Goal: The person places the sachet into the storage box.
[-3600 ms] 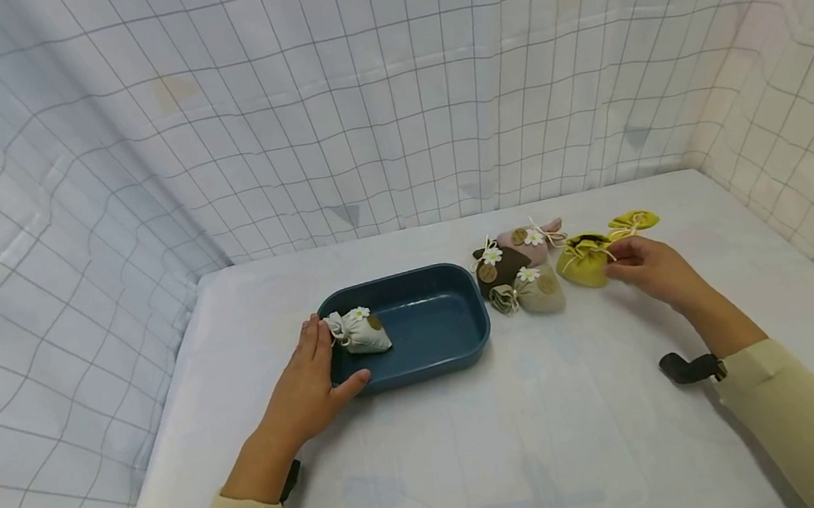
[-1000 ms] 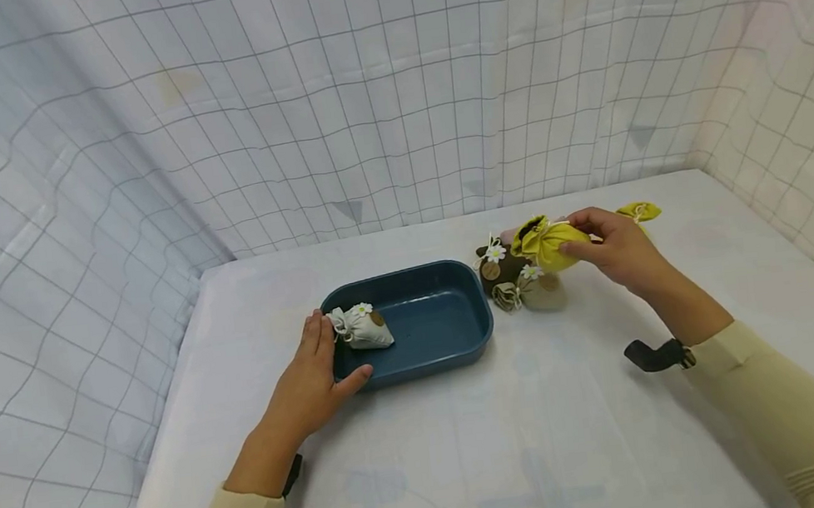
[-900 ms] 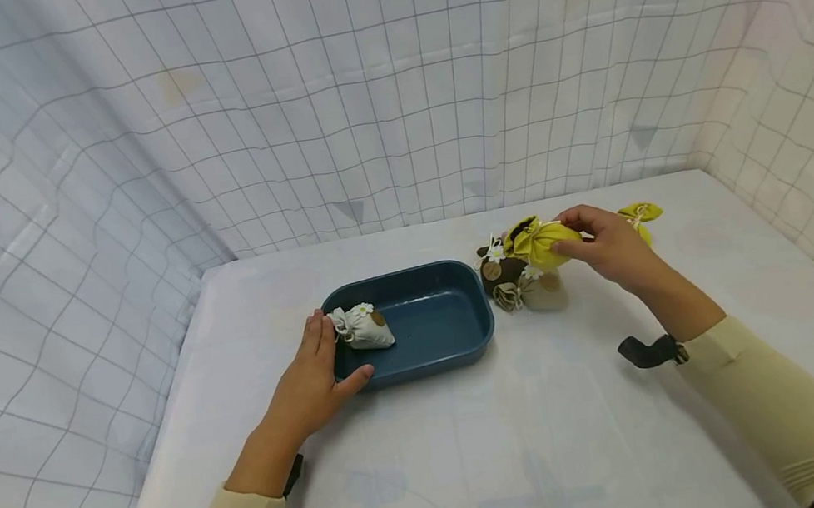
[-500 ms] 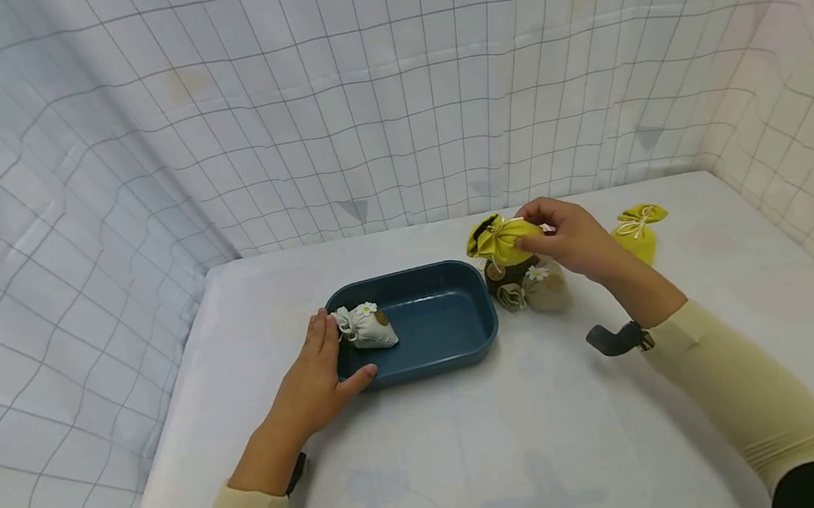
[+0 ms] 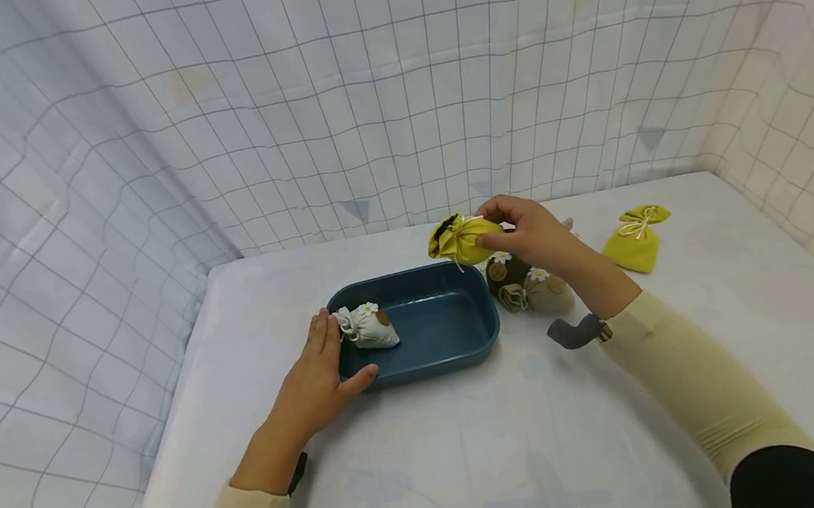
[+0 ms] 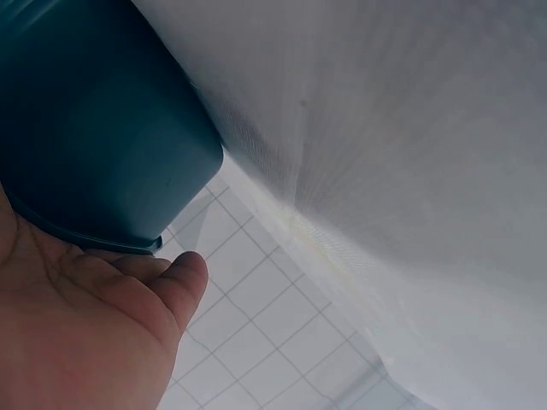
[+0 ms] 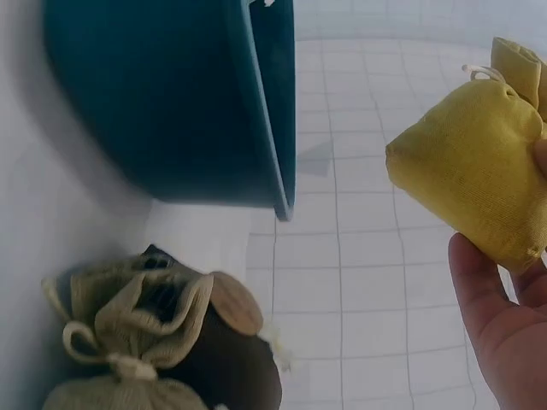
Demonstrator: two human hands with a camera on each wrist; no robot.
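Observation:
Pinched between the thumb and fingers of my right hand (image 5: 537, 241) is a yellow drawstring pouch (image 5: 472, 244), raised over the back right rim of the blue tray (image 5: 445, 327). The right wrist view shows this yellow pouch (image 7: 470, 162) clear of the table, its tied neck pointing away. My left hand (image 5: 309, 387) rests at the tray's left end, fingers straight along the rim and thumb at the front edge. From below, the left wrist view shows the tray wall (image 6: 94, 128) with the fingers at its lip. A white pouch with a daisy (image 5: 374, 331) lies inside the tray's left part.
Just right of the tray sit a dark brown pouch (image 5: 503, 274) and a beige pouch (image 5: 551, 294); a pink one behind is mostly hidden. Another yellow pouch (image 5: 633, 249) lies farther right on the white-covered table (image 5: 475, 456). Gridded curtains (image 5: 397, 104) enclose the back and sides.
My right hand has picked up the nearer yellow pouch and carried it left, over the other pouches, to the tray's back right rim. The left hand has stayed at the tray.

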